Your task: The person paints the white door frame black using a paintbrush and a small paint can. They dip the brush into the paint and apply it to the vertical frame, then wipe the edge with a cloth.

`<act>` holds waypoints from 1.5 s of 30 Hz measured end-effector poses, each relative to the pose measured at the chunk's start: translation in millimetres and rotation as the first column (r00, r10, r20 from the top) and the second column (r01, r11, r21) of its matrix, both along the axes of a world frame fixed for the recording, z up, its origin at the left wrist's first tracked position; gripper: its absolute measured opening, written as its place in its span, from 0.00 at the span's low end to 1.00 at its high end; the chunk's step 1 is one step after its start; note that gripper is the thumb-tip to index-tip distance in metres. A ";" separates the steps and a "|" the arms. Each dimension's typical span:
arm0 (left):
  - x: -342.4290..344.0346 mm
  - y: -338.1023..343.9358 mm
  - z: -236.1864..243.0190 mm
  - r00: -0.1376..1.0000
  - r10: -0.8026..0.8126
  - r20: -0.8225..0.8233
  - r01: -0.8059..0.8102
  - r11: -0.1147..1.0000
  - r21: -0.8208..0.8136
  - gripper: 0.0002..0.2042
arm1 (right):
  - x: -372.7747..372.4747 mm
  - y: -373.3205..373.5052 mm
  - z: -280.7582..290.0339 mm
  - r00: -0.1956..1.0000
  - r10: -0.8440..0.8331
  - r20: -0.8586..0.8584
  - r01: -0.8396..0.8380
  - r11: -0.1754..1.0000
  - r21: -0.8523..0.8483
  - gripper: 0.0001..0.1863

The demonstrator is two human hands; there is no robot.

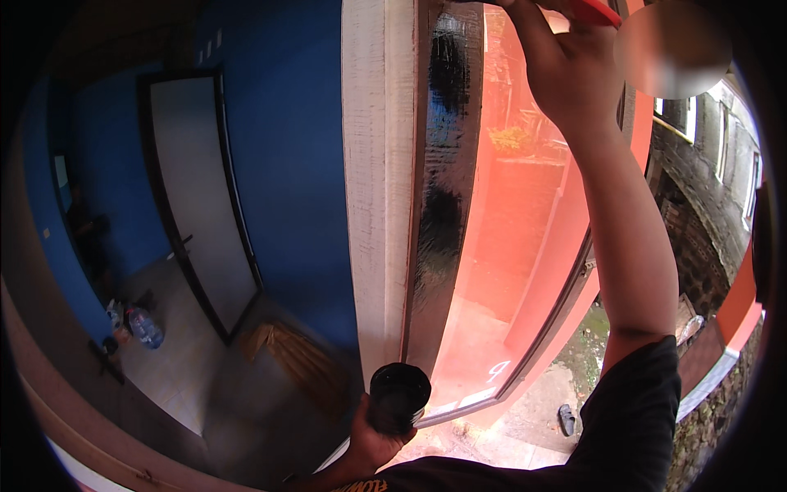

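Note:
My left hand (pixel 371 445) is wrapped round a small round black tub (pixel 400 398) low in the middle, beside the foot of the window frame. The inside of the tub looks dark; its contents cannot be made out. High at the top edge, my raised right hand (pixel 574 74) grips a red-handled tool (pixel 597 12). The tool's far end and some fingers are cut off by the picture's edge. Below and left of that hand runs a wooden window frame (pixel 449 164) with a wet, glossy dark coating. Next to it stands a pale, unpainted wooden post (pixel 381 180).
Reflective window glass (pixel 512 246) lies right of the frame. To the left, a blue-walled room holds a white door (pixel 201 197), a water bottle (pixel 145 328) and a brown cloth (pixel 295 361). A dark sandal (pixel 566 420) lies outside on the ground at the right.

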State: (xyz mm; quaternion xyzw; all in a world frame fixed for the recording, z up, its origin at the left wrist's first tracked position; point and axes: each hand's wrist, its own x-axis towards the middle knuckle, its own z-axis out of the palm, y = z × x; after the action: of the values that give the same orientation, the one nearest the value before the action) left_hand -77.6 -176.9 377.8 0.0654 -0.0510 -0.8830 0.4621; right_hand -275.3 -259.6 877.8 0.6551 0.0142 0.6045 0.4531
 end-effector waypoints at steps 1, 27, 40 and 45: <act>0.3 1.0 -0.2 0.999 0.023 0.025 -0.023 1.000 0.004 0.35 | 2.6 -2.7 -0.2 0.999 0.005 -0.043 -0.007 0.998 -0.066 0.05; 9.6 8.7 -1.2 0.999 0.042 0.020 -0.042 0.999 -0.010 0.33 | -3.0 -5.3 -52.3 0.957 -0.133 0.257 0.031 0.930 0.366 0.12; 10.3 8.3 4.9 0.997 0.068 -0.038 -0.069 0.997 -0.016 0.35 | -6.0 25.3 -68.9 0.990 0.091 0.112 -0.120 0.947 0.298 0.07; 8.2 5.4 7.3 0.995 0.026 -0.093 -0.028 0.999 -0.027 0.36 | 3.1 -4.9 -73.2 0.994 -0.043 0.099 0.018 0.970 0.242 0.10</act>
State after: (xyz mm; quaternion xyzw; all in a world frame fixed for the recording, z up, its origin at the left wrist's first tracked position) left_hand -69.4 -171.5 385.1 0.0187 -0.0411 -0.8779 0.4768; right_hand -272.2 -264.5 804.6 0.6733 -0.0929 0.6276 0.3796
